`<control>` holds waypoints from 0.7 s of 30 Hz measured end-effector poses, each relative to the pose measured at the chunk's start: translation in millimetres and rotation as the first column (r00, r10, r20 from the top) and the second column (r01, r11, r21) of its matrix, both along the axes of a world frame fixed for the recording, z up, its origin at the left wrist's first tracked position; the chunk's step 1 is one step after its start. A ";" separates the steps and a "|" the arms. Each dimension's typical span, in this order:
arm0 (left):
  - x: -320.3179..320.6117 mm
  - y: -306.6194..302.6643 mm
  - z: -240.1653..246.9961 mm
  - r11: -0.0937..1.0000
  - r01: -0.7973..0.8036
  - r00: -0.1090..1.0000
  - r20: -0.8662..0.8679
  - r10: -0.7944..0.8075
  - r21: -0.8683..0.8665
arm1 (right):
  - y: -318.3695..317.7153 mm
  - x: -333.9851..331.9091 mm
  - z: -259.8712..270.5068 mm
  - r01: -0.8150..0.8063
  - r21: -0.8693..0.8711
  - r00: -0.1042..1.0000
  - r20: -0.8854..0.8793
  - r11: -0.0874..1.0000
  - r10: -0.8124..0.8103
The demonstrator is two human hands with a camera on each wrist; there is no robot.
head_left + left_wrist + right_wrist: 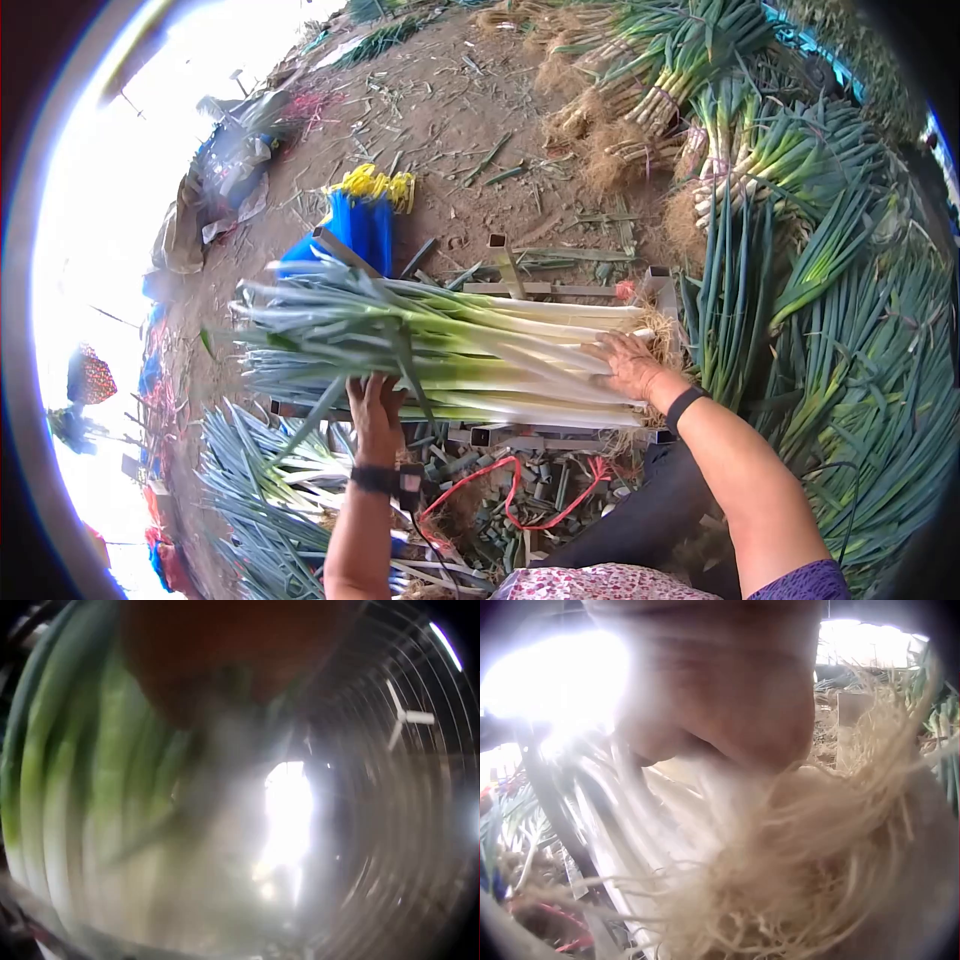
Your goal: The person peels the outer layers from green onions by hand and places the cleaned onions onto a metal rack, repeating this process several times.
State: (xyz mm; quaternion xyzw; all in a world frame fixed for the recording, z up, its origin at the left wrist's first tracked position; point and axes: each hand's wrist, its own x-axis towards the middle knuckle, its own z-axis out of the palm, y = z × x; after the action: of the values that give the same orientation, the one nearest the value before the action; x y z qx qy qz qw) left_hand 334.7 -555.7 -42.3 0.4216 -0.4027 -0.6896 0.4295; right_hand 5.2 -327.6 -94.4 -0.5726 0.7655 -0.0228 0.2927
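Note:
A thick pile of leeks (pixel 500 350) lies crosswise on a low metal frame, green leaves to the left and white stalks to the right. My right hand (pixel 632 365) rests on the white stalks near the root end, its fingers spread. In the right wrist view the pale, stringy roots (pixel 802 877) hang just below that hand. My left hand (pixel 376 415) touches the near side of the leaves, fingers pointing away from me, their tips partly hidden by foliage. The left wrist view is blurred, with green-and-white stalks (pixel 97 772) beside the hand.
Metal posts (pixel 505 265) of the frame rise on the far side. Beyond stand blue material (pixel 360 230) and yellow ties (pixel 375 185). More leeks (pixel 270 490) lie at lower left, and green-onion bundles (pixel 820 150) at right. A red strap (pixel 515 500) trails over cut scraps below the frame.

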 end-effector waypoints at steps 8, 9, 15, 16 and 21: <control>22.1 -94.2 -11.0 0.909 0.296 0.615 0.670 -0.416 0.292 | 14.3 20.5 6.3 -0.024 0.059 0.992 -0.122 0.998 0.032; 33.4 -101.9 -13.9 0.933 0.270 0.582 0.731 -0.356 0.239 | 15.2 21.8 6.5 -0.016 0.047 0.992 -0.127 0.999 0.022; 179.8 -70.6 -62.3 0.604 0.737 0.331 0.941 0.069 -0.304 | 13.0 26.4 11.3 0.015 0.076 0.990 -0.144 0.997 -0.004; 170.3 -58.2 -63.2 0.919 0.345 0.644 0.760 -0.085 -0.189 | 12.0 26.4 9.6 0.013 0.067 0.988 -0.157 0.998 -0.002; 79.1 -60.9 40.6 0.895 0.087 0.850 0.501 0.161 -0.437 | 13.7 26.5 3.4 0.006 0.065 0.986 -0.169 0.998 0.005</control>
State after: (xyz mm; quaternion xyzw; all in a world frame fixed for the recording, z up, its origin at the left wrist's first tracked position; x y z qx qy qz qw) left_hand 413.8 -616.6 -1.7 0.4921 -0.6423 -0.4291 0.4014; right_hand 31.7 -313.9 -91.0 -0.5624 0.7880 0.0510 0.2452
